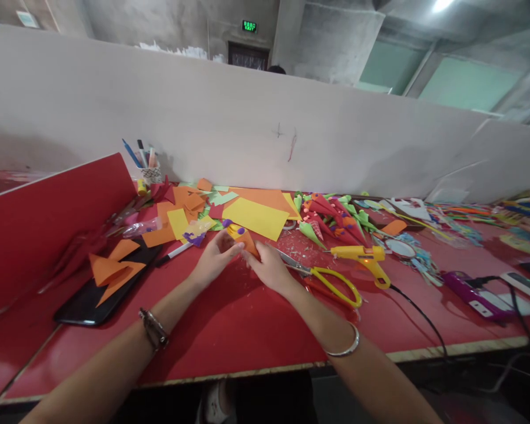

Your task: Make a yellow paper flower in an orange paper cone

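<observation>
Between my two hands is a small orange paper craft piece (249, 240) with purple and yellow bits at its far end. My left hand (215, 258) pinches its left side, close to the purple parts. On the near right side, my right hand (267, 266) grips the orange paper with fingers closed. Both hands are just above the red table, fingertips almost meeting. Beside my right hand lie yellow-handled scissors (335, 287). A yellow sheet of paper (258, 217) lies just beyond the craft piece. Part of the piece is hidden by my fingers.
Right of the scissors stands a yellow glue gun (363, 257) with a black cord. Colourful paper cones (331, 217) are heaped behind it. A purple power strip (474, 294) is far right. On the left are a black phone-like slab (86, 303), a marker (174, 253) and a pen cup (151, 174).
</observation>
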Motion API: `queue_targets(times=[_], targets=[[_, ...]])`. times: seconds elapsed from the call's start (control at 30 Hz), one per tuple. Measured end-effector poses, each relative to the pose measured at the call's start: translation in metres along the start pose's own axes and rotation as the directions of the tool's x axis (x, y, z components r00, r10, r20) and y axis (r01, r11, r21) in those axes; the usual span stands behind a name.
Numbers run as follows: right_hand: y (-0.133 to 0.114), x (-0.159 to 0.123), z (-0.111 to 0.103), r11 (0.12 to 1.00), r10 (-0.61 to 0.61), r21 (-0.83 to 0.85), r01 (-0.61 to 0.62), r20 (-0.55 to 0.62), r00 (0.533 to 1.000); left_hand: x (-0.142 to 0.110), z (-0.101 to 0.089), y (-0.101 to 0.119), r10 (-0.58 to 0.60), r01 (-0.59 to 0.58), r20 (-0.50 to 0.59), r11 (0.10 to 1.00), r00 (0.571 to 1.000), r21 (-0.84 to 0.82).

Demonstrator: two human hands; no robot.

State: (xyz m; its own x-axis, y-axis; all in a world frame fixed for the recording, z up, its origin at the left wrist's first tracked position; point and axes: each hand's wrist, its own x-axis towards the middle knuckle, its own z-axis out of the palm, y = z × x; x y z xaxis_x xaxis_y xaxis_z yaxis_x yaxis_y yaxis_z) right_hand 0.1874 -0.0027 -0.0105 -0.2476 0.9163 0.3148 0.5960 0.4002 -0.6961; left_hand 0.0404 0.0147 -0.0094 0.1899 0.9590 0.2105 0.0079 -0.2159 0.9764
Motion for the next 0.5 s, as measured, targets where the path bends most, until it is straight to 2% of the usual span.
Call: queue_targets(times=[0.1,0.23,0.3,0.33,0.37,0.5], targets=[[0.000,0.002,-0.002,0.999,0.028,0.020,-0.028,-0.023,0.999,0.001,0.000,-0.002,-0.016,0.015,-0.015,0.999,1.000,-0.044],[0.001,0.010,-0.020,0.996,0.065,0.075,-0.054,-0.151,0.986,0.003,-0.003,-0.006,-0.049,0.049,-0.032,0.999,0.998,0.005],[0.003,0.018,-0.039,0.993,0.110,-0.011,-0.115,-0.206,0.972,0.003,-0.005,-0.009,-0.052,0.057,-0.061,0.996,0.997,0.071],[0.005,0.023,-0.051,0.979,0.142,-0.111,-0.169,-0.221,0.965,0.003,-0.006,-0.010,-0.051,0.058,-0.067,0.993,0.996,0.104],[0.008,0.028,-0.064,0.941,0.176,-0.246,-0.231,-0.227,0.958,0.004,-0.007,-0.011,-0.048,0.057,-0.067,0.989,0.997,0.134],[0.032,0.051,-0.120,0.826,0.282,-0.410,-0.388,-0.296,0.912,0.005,-0.007,-0.015,-0.032,0.039,-0.034,0.979,0.999,0.199]])
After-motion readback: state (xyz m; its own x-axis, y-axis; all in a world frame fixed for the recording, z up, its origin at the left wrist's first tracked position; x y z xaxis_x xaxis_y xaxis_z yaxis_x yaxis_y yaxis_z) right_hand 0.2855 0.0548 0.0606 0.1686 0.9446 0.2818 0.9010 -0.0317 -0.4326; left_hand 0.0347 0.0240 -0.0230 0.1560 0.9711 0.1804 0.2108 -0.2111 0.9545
